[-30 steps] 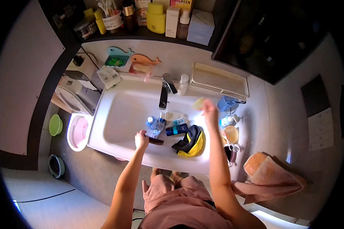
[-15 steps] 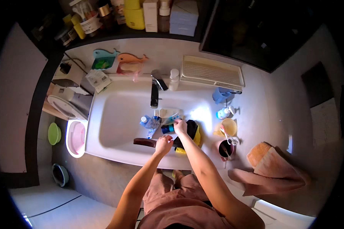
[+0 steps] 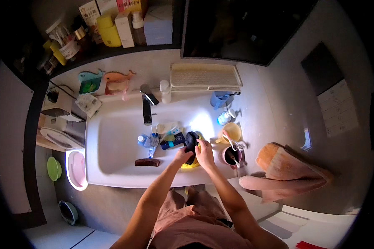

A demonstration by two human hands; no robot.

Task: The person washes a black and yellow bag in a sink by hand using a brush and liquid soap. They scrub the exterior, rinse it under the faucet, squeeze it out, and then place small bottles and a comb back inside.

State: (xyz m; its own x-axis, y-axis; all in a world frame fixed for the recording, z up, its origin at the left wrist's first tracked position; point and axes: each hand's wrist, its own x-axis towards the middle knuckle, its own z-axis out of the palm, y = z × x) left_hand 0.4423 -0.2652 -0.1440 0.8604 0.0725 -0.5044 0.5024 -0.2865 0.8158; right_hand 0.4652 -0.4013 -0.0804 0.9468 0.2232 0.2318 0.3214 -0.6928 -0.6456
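Two hands (image 3: 183, 156) (image 3: 205, 154) on black-yellow cloth (image 3: 190, 141), comb (image 3: 147, 162) nearby

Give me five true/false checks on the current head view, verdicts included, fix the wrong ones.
1. The left hand and right hand both touch the black-and-yellow cloth. True.
2. The brown comb is in the left hand. False: it lies loose in the sink, left of the hands.
3. The dark blue tube lies to the left of the cloth. True.
4. The pinkish towel hangs over the faucet. False: it lies right of the sink.
5. The orange whale-shaped holder is right of the teal one. True.
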